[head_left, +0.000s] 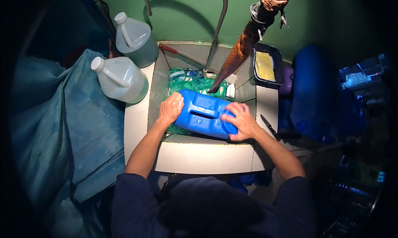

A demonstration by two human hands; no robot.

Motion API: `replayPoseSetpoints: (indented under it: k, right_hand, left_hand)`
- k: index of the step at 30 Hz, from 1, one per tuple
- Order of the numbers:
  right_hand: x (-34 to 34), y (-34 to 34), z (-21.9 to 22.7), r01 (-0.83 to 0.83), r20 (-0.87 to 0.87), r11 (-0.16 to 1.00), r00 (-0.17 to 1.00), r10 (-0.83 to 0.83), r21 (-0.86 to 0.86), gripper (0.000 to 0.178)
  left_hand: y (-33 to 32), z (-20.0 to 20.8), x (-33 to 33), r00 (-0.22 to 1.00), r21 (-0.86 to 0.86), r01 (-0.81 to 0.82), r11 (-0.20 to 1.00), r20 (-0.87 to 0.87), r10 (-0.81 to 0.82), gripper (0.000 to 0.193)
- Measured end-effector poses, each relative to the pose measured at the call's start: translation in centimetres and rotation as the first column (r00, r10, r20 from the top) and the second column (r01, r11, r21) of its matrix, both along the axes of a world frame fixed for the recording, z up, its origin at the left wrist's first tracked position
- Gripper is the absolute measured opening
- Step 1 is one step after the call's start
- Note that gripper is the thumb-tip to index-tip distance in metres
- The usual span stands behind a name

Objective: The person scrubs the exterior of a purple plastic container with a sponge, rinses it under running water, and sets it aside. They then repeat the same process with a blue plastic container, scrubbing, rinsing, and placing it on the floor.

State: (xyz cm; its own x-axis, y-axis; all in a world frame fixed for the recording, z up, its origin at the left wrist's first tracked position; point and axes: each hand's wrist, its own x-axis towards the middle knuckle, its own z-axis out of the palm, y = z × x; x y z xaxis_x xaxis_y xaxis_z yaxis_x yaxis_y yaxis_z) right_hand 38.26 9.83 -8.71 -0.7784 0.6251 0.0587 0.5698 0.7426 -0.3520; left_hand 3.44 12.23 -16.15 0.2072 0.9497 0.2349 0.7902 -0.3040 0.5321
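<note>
A wet blue plastic jerrycan (201,111) lies tilted over the basin (161,78), its moulded handle facing up. My left hand (171,107) presses against its left end with the fingers curled in. At the other end my right hand (240,121) spreads its fingers over the jerrycan's round blue cap (228,121), gripping it. Beneath the jerrycan, green netting (199,85) fills the basin, partly hidden. A brown-coated pipe (236,57) comes down from the upper right, and its lower end stops just above the netting, behind the jerrycan.
Two translucent jugs (124,78) stand on the left ledge. A black tray (278,77) with a yellow sponge (264,66) sits on the right ledge, with a knife (270,127) nearer me. A large blue drum (317,93) stands at right; blue sheeting (91,134) hangs at left.
</note>
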Motion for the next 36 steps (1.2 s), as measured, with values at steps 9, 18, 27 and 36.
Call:
replayPoseSetpoints:
  k: [9, 18, 27, 36]
  right_hand:
    - [-2.8, 4.8, 6.5, 0.6, -0.035, 0.793, 0.795, -0.606, -0.107, 0.066]
    - [-17.0, 6.2, -2.0, 0.314, -0.296, 0.86, 0.844, -0.446, -0.402, 0.042]
    - [7.2, 21.0, -2.9, 0.786, 0.088, 0.611, 0.618, -0.781, -0.096, 0.089]
    - [13.7, 24.4, -7.5, 0.639, 0.135, 0.762, 0.768, -0.626, -0.101, 0.078]
  left_hand:
    - [0.6, -0.3, 1.3, 0.925, 0.165, 0.047, 0.985, 0.365, -0.106, 0.022]
    - [0.1, 2.7, 4.2, 0.979, 0.017, -0.006, 1.0, -0.201, 0.009, 0.085]
    - [0.9, 5.6, 8.4, 0.915, 0.064, 0.378, 0.924, -0.176, -0.362, 0.051]
    - [0.3, 4.0, 9.1, 0.97, 0.194, 0.234, 0.953, -0.113, -0.215, 0.05]
